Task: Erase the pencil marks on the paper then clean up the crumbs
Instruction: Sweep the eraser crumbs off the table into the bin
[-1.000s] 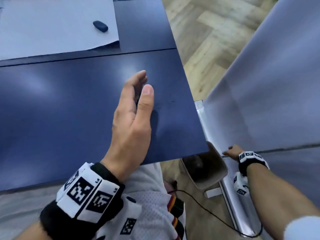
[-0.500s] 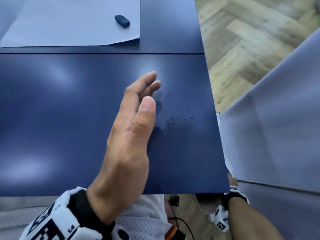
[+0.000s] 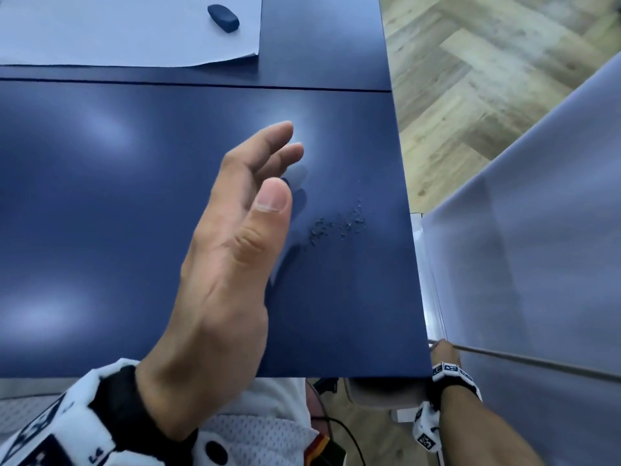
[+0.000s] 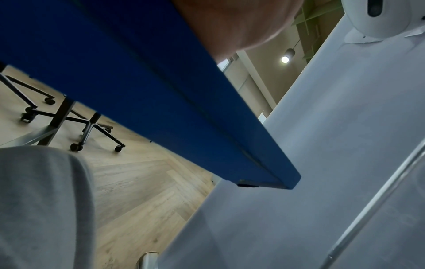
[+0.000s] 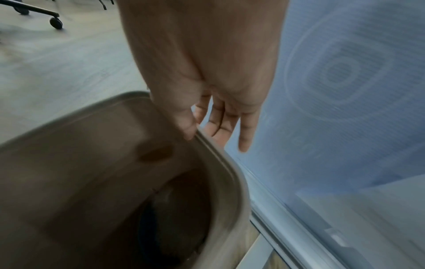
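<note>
A small heap of eraser crumbs (image 3: 336, 225) lies on the dark blue table (image 3: 100, 213) near its right edge. My left hand (image 3: 282, 169) stands on its edge just left of the crumbs, fingers straight and empty. The white paper (image 3: 117, 28) lies at the far left with the dark eraser (image 3: 223, 16) on it. Below the table's near right corner my right hand (image 3: 443, 351) pinches the rim of a beige bin (image 5: 103, 172), thumb inside and fingers outside (image 5: 195, 131). In the head view only a bit of the bin (image 3: 379, 391) shows under the table edge.
A grey partition (image 3: 537, 230) stands close along the table's right side, leaving a narrow gap over the wooden floor (image 3: 470, 79). A black cable (image 3: 339, 428) runs by my lap. A grey chair (image 4: 34, 200) sits under the table.
My left hand has pulled back leftward, and the crumbs now show in a heap to its right. The right hand has moved nearer the table's corner with the bin.
</note>
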